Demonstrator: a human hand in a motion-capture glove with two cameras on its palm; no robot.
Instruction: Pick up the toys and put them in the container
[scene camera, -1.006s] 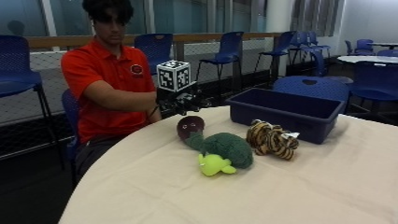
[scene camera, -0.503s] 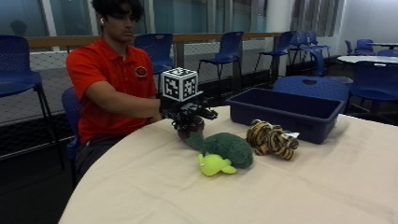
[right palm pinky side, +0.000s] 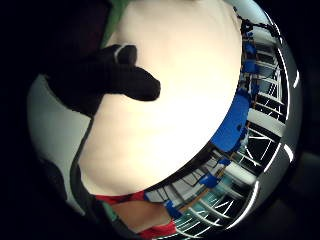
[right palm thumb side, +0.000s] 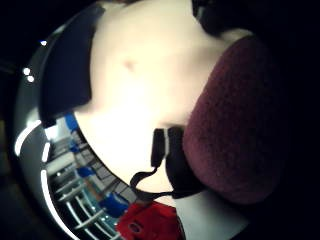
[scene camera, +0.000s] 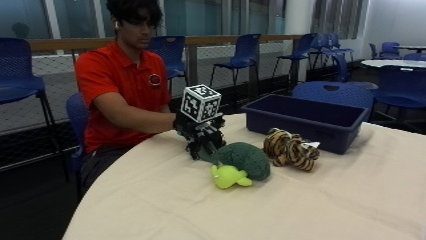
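Maroon toy (right palm thumb side: 235, 120) now hidden under lowered grip (scene camera: 203, 140).

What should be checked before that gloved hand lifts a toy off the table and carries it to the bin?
1. Gloved right hand down at the toys: ok, it sits beside the green turtle toy.
2. Fingers closed round a toy: cannot tell; a maroon toy fills much of the thumb side palm view, but the grip is hidden.
3. Blue bin open on top: ok, no lid shows.
4. Path to the bin: not ok yet, the turtle toy and the striped tiger toy lie between hand and bin.
5. Room inside the bin: cannot tell, its floor is hidden.
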